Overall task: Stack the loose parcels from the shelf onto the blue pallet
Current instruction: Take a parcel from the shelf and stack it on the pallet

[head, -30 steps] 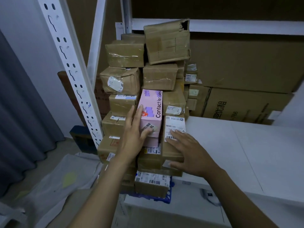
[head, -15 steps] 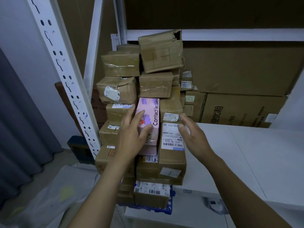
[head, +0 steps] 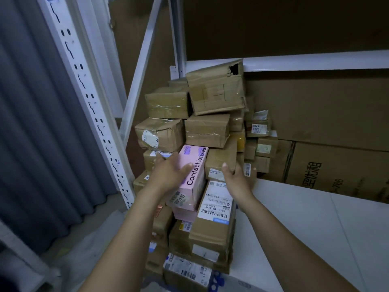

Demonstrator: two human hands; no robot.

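The right hand [head: 235, 178] has risen to clasp the brown parcel [head: 219, 159] just right of the pink box [head: 196, 182], whose left side the left hand [head: 168, 175] grips, likely squaring both into the stack [head: 210, 239] that stands on the blue pallet [head: 214, 280] well below that box.

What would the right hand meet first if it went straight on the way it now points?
The brown parcel beside the pink box: the right hand seems to grip its right edge, thumb on the front. Depth is unclear.
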